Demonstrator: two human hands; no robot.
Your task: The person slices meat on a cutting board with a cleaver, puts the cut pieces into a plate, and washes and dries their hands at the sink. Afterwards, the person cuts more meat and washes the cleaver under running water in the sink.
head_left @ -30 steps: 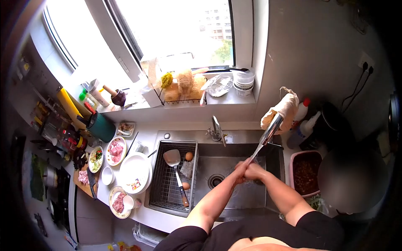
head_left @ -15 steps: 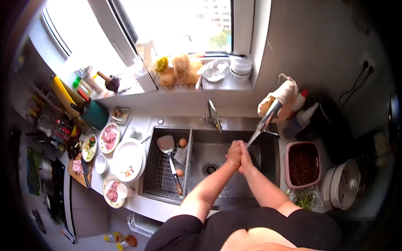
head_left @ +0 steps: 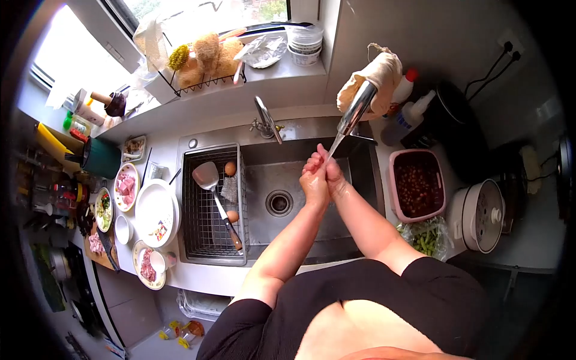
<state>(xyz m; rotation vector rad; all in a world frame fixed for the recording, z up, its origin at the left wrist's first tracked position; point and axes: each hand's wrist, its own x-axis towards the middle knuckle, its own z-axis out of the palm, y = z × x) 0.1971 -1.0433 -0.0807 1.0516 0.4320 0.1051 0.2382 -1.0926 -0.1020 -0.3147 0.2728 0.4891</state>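
My left hand [head_left: 314, 185] and my right hand [head_left: 335, 174] are pressed together over the sink [head_left: 264, 228], wet and gripping each other. Some fingers are curled, and one or more point up. Part of each palm is hidden by the other hand. A thin stream of water [head_left: 337, 144] falls onto them from a chrome spout [head_left: 358, 108], which has a beige cloth [head_left: 378, 81] wrapped about it. Neither hand touches the sink walls. Below and left of them is the drain [head_left: 279, 203].
Left in the sink, a wire basket [head_left: 210, 245] holds a spatula [head_left: 207, 176] and eggs [head_left: 230, 168]. A second tap [head_left: 264, 117] stands behind. On the right are a pink tub [head_left: 393, 186] of brown beans, bagged green pods [head_left: 429, 240] and a white pot [head_left: 480, 219]. Plates [head_left: 150, 207] crowd the left counter.
The view has shifted, so the sink and counters sit higher and further left. My hands remain together under the stream, with their fingers now more raised and less interlocked.
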